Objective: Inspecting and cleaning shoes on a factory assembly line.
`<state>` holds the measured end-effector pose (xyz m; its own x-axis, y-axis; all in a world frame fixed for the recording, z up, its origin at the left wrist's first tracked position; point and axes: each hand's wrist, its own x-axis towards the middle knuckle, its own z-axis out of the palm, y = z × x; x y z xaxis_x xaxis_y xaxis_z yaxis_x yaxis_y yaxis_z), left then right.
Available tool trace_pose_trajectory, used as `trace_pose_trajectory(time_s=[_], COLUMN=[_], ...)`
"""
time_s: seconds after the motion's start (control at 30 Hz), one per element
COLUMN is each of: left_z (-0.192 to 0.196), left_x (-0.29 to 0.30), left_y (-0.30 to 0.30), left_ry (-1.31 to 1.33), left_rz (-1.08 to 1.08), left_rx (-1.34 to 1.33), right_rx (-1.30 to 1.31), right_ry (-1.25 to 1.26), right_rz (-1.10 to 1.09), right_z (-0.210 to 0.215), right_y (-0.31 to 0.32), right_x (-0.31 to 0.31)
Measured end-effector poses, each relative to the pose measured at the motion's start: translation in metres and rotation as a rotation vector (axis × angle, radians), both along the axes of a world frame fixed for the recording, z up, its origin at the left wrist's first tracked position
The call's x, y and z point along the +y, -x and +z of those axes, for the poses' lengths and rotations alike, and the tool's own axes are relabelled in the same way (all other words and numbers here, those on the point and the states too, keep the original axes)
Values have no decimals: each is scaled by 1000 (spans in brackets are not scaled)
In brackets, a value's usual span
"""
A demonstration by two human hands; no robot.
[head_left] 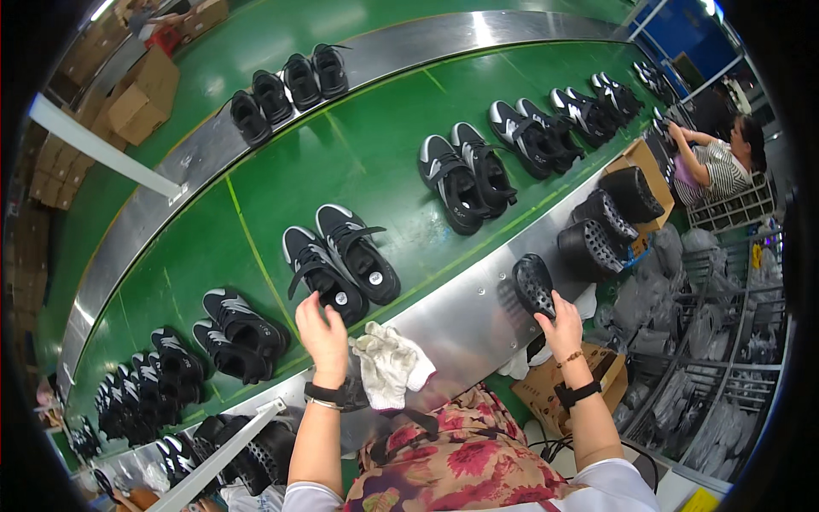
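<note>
Right hand (560,328) holds perforated piece (533,284); left hand (323,340) at shoe (321,275).

Perforated black form (532,283); upright black-and-grey shoe (312,264)

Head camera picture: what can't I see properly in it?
In the head view:
Black holed piece: near end, partly behind the right hand.
Black shoe: a bit near its heel, behind the left hand.
Far-left shoes: details, too small.
Faraway person: what they're handling, too small.
</note>
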<state>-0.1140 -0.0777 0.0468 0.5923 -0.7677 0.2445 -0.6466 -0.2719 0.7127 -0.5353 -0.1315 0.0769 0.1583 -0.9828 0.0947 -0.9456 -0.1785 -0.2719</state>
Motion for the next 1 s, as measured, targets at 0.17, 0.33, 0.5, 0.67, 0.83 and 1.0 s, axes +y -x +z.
trace_pose_trajectory(time_s=[0.17, 0.33, 0.5, 0.67, 0.83, 1.0], left_z=[15, -4, -15, 5, 2, 0], left_x=[-13, -55, -83, -94, -88, -81], left_y=[8, 25, -4, -25, -36, -35], left_ry=[26, -84, -319, -317, -294, -207], left_rz=[-269, -398, -433, -489, -545, -486], left_rx=[-193, -482, -658, -170, -123, -61], right_rx=[29, -158, -185, -31, 50, 15], right_ry=[-14, -62, -250, -496, -177, -75], right_rz=[87, 347, 505, 571, 650, 578], right_z=[44, 48, 50, 60, 9, -42], right_y=[-43, -124, -188, -250, -302, -324], right_x=[0, -3, -17, -59, -68, -55])
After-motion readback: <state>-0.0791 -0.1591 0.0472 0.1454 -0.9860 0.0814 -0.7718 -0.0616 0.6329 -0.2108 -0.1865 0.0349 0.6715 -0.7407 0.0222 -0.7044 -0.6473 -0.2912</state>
